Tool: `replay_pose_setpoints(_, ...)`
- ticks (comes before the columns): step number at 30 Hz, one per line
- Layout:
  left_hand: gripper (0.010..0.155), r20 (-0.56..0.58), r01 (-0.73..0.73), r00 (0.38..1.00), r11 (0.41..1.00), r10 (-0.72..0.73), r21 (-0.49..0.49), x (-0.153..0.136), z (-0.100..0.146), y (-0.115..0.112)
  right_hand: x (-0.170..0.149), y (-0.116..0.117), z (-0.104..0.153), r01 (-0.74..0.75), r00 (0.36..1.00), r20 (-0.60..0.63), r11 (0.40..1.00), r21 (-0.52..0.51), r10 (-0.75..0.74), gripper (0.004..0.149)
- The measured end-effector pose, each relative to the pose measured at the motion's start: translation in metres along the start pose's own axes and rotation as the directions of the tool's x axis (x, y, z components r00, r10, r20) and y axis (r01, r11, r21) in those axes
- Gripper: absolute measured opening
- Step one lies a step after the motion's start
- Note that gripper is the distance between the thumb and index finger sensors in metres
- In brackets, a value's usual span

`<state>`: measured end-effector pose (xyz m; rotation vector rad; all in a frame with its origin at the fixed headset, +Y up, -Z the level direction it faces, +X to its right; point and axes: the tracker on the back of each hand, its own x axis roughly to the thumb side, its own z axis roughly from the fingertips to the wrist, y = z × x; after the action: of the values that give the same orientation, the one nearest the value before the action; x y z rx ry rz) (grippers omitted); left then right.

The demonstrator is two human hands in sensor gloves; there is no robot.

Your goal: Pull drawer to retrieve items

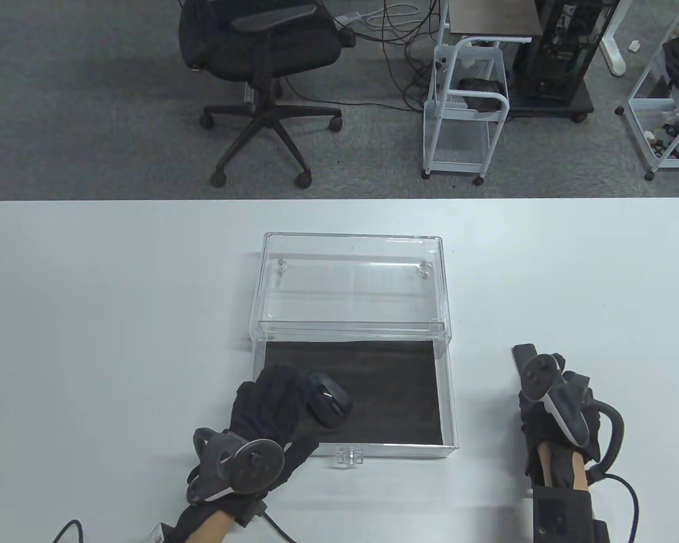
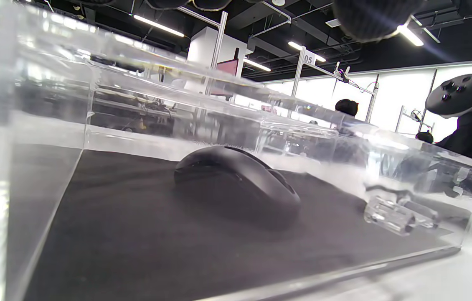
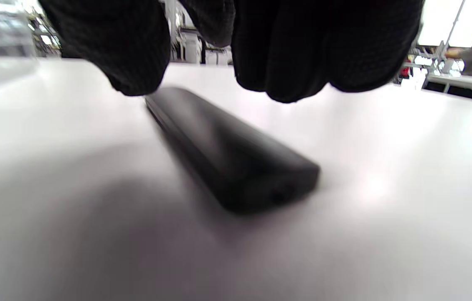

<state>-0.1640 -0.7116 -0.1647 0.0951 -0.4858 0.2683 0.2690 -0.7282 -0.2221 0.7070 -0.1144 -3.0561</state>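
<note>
2 items matter here: the mouse [image 1: 329,400] lying on the dark liner near the front left of the drawer [image 1: 447,396], and a flat black bar [image 3: 232,154] lying on the surface [image 1: 119,317] under my right hand [image 1: 554,407]. The drawer is pulled well out of its clear case [image 1: 353,283], its small clear knob [image 1: 349,455] facing me.

My left hand [image 1: 269,404] reaches over the front left corner of the drawer, fingers [image 1: 286,379] draped beside and partly over the mouse. From the table view I cannot tell whether they have closed on it; the left wrist view shows the mouse sitting flat on the liner with only a fingertip high at the top edge, so I judge it is not yet gripped.

My right hand hovers over the bar with the fingers [image 3: 286,54] curled downward. One fingertip seems to touch the bar's far end, yet I cannot tell if I hold it.

I expect the mouse to be light, rigid and smooth, its rounded shell a little slippery in a knit glove. Taking it across the narrow waist, thumb on 1 side and fingers on the other, should hold best. The liner should keep it from sliding. The acrylic walls are stiff and may scratch, so I should lift straight up.
</note>
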Motion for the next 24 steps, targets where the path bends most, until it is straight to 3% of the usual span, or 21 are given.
replay_pose_setpoints(6,0.084,0.012,0.013,1.0,1.0,-0.013,0.012,0.002,0.0,0.0,0.047,-0.041,0.051,0.11,0.964,0.256,0.986,-0.129,-0.074,0.076)
replay_pose_setpoints(11,0.083,0.03,0.024,0.999,0.998,-0.025,0.051,0.006,0.003,0.003,0.103,-0.054,0.114,0.173,0.853,0.518,0.971,-0.165,-0.064,0.082)
replay_pose_setpoints(16,0.082,0.045,0.032,0.998,0.997,-0.035,0.064,0.009,0.004,0.003,0.139,-0.049,0.149,0.236,0.728,0.677,0.967,-0.097,-0.11,0.085)
replay_pose_setpoints(24,0.083,0.064,0.042,0.997,0.996,-0.047,0.075,0.012,0.004,0.004,0.155,-0.024,0.164,0.293,0.623,0.761,0.956,-0.011,-0.182,0.091)
